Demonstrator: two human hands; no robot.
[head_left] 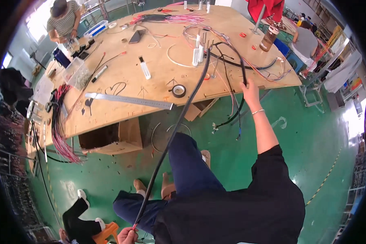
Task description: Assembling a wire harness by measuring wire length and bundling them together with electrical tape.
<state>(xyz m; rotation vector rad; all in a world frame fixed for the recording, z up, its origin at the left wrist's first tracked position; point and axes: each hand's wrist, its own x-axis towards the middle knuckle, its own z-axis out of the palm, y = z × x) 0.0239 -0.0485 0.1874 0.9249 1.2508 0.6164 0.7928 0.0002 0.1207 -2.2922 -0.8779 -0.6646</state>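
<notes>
Right hand [250, 87] stretched forward, fist closed; left hand [127, 235] clenched low.

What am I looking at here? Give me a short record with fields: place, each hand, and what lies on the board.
Place: workshop with a green floor and a big wooden board as a bench
Left hand: grips the near end of a long black cable
Right hand: raised at the board's edge, holding black wires
On the board: steel ruler, black tape roll, pink wire bundle hanging off the left edge
Others: a person in a striped top at the far corner
</notes>
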